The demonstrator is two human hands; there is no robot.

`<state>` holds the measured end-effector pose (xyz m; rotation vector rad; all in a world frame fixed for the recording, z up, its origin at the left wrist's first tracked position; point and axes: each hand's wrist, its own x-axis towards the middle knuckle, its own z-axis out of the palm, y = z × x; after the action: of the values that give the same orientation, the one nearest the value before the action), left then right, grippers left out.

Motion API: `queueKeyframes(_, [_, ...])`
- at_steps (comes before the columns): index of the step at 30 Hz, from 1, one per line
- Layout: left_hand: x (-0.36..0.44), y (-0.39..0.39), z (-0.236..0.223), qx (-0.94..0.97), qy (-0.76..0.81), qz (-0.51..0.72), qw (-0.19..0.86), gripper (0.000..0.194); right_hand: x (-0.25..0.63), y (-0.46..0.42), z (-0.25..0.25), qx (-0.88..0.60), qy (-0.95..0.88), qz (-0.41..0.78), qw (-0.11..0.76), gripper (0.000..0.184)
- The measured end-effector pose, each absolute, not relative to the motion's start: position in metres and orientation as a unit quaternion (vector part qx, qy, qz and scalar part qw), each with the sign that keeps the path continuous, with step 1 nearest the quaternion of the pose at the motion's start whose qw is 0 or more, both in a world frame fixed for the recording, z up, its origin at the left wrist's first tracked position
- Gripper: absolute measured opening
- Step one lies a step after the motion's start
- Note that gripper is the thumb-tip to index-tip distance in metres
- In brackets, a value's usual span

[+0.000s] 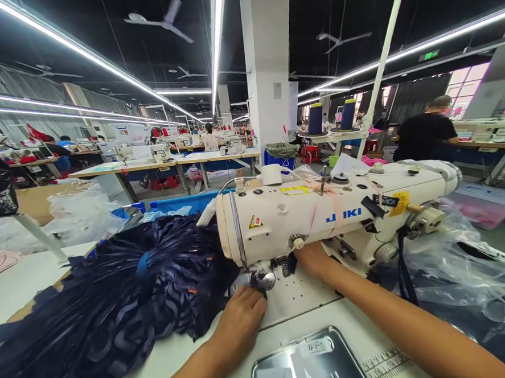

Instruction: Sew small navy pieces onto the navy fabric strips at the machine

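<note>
A cream sewing machine [335,212] stands across the white table [18,283]. My left hand [240,322] rests knuckles-up just before the presser foot [262,279], fingers curled down at the edge of a big pile of dark navy fabric strips [114,300]. My right hand [312,259] reaches under the machine's arm behind the needle; its fingers are hidden by the machine head.
A metal tray [306,359] lies at the table's near edge. Clear plastic bags [453,256] sit right of the machine, two navy thread cones [331,117] behind it. A person in black [424,135] sits at the right; other workers and sewing tables fill the hall behind.
</note>
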<state>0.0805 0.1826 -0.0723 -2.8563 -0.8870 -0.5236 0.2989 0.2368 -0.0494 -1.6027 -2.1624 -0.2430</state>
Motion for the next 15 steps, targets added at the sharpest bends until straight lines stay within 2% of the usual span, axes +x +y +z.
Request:
queueKeyframes(3, [0.072, 0.171, -0.070, -0.940, -0.297, -0.166, 0.014, 0.020, 0.285, 0.207, -0.049, -0.588, -0.802, -0.020, 0.101, 0.026])
queueKeyframes(5, [0.069, 0.165, -0.067, -0.943, -0.290, -0.162, 0.004, 0.026, 0.278, 0.193, -0.051, -0.552, -0.829, 0.035, 0.083, 0.022])
queueKeyframes(7, [0.069, 0.160, -0.065, -0.948, -0.286, -0.142, 0.007, 0.034, 0.274, 0.187, -0.055, -0.522, -0.845, 0.058, 0.100, 0.018])
queueKeyframes(10, [0.069, 0.157, -0.064, -0.949, -0.300, -0.096, 0.014, 0.043, 0.275, 0.185, -0.066, -0.509, -0.848, 0.016, 0.146, 0.012])
queueKeyframes(15, [0.071, 0.155, -0.069, -0.947, -0.312, -0.071, 0.030, 0.045, 0.277, 0.189, -0.091, -0.452, -0.862, -0.054, 0.225, 0.007])
